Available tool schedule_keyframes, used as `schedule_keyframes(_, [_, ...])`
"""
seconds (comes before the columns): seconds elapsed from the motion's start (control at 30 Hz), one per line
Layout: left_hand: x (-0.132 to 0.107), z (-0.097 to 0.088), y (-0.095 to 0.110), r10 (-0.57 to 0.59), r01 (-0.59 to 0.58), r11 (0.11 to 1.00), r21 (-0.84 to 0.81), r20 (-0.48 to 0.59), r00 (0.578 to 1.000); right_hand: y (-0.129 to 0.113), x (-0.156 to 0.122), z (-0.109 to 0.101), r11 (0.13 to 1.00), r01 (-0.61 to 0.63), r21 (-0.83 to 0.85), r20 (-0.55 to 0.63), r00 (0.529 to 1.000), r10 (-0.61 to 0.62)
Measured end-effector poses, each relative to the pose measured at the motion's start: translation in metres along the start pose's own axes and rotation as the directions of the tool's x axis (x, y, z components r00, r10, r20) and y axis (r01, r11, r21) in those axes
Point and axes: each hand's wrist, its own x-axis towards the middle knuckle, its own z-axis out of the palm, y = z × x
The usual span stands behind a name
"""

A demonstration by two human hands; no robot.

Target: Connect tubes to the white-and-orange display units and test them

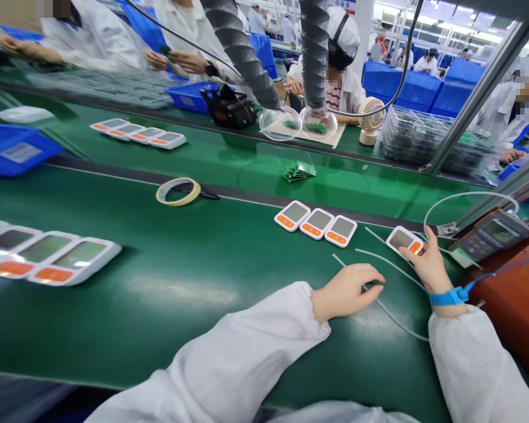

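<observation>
My right hand [432,267], with a blue strap at the wrist, grips a white meter with a grey screen and orange buttons [401,239] at the right of the green bench. My left hand [348,291] rests low over the bench, thumb and fingers apart, holding nothing. Thin clear tubes [394,317] run beneath and beside it toward the right. Three similar white meters [320,224] lie in a slanting row just beyond my left hand. Behind the right hand stands a grey handheld instrument with a display [496,235].
More white meters [48,255] sit at the left. A tape roll [178,192] and black pen lie mid-bench. Green circuit boards [298,170] are stacked on the far strip. An orange-red case [511,305] borders the right. Two ribbed ducts [315,53] hang overhead; co-workers sit opposite.
</observation>
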Motion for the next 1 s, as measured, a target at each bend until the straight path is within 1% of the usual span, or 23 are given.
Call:
schedule_keyframes(0.1, [0.002, -0.004, -0.001, -0.143, 0.137, 0.985, -0.106, -0.050, 0.988, -0.017, -0.010, -0.006, 0.963, -0.124, 0.239, 0.115, 0.988, 0.098])
schedule_keyframes(0.13, [0.003, -0.004, -0.001, -0.181, 0.172, 0.975, -0.140, -0.052, 0.982, -0.023, -0.014, -0.008, 0.946, -0.146, 0.289, 0.133, 0.985, 0.112])
schedule_keyframes(0.2, [0.004, -0.003, -0.001, -0.218, 0.210, 0.964, -0.166, -0.035, 0.975, -0.038, -0.025, -0.009, 0.921, -0.161, 0.355, 0.147, 0.982, 0.115])
schedule_keyframes(0.3, [0.003, 0.000, 0.001, -0.211, 0.207, 0.968, -0.143, -0.014, 0.977, -0.057, -0.047, -0.005, 0.898, -0.136, 0.419, 0.168, 0.983, 0.070])
schedule_keyframes(0.33, [0.003, 0.001, 0.002, -0.213, 0.206, 0.964, -0.165, -0.023, 0.977, -0.063, -0.055, -0.003, 0.895, -0.117, 0.431, 0.194, 0.980, 0.035])
schedule_keyframes(0.4, [0.002, 0.002, 0.005, -0.242, 0.210, 0.938, -0.274, -0.087, 0.966, -0.069, -0.066, 0.003, 0.896, -0.084, 0.435, 0.268, 0.963, -0.040])
schedule_keyframes(0.47, [0.002, 0.002, 0.006, -0.309, 0.222, 0.873, -0.435, -0.140, 0.941, -0.071, -0.072, 0.007, 0.913, -0.062, 0.404, 0.318, 0.945, -0.076])
schedule_keyframes(0.5, [0.002, 0.002, 0.006, -0.347, 0.235, 0.818, -0.526, -0.123, 0.930, -0.070, -0.074, 0.008, 0.921, -0.056, 0.385, 0.320, 0.944, -0.076])
schedule_keyframes(0.53, [0.003, 0.002, 0.005, -0.378, 0.257, 0.749, -0.610, -0.075, 0.923, -0.069, -0.074, 0.008, 0.930, -0.051, 0.365, 0.313, 0.947, -0.071])
schedule_keyframes(0.57, [0.003, 0.001, 0.004, -0.396, 0.285, 0.672, -0.683, -0.006, 0.918, -0.067, -0.073, 0.008, 0.938, -0.046, 0.344, 0.316, 0.946, -0.069])
schedule_keyframes(0.63, [0.003, 0.000, 0.002, -0.395, 0.334, 0.536, -0.776, 0.120, 0.911, -0.065, -0.070, 0.007, 0.959, -0.019, 0.284, 0.359, 0.929, -0.088])
schedule_keyframes(0.7, [0.004, -0.002, 0.001, -0.391, 0.344, 0.471, -0.812, 0.157, 0.907, -0.064, -0.067, 0.006, 0.979, 0.042, 0.198, 0.419, 0.899, -0.123])
schedule_keyframes(0.73, [0.005, -0.003, 0.001, -0.394, 0.345, 0.456, -0.821, 0.161, 0.905, -0.064, -0.066, 0.005, 0.984, 0.079, 0.162, 0.424, 0.894, -0.141])
schedule_keyframes(0.8, [0.005, -0.006, 0.002, -0.390, 0.357, 0.450, -0.818, 0.180, 0.903, -0.065, -0.066, 0.005, 0.983, 0.154, 0.097, 0.378, 0.908, -0.180])
schedule_keyframes(0.9, [0.005, -0.008, 0.005, -0.378, 0.387, 0.486, -0.784, 0.210, 0.902, -0.065, -0.065, 0.004, 0.967, 0.253, -0.031, 0.304, 0.924, -0.232])
schedule_keyframes(0.93, [0.005, -0.008, 0.005, -0.382, 0.392, 0.502, -0.771, 0.210, 0.900, -0.064, -0.064, 0.003, 0.961, 0.264, -0.086, 0.291, 0.929, -0.229])
schedule_keyframes(1.0, [0.005, -0.008, 0.004, -0.402, 0.395, 0.532, -0.749, 0.188, 0.896, -0.059, -0.060, 0.002, 0.954, 0.238, -0.184, 0.257, 0.948, -0.187])
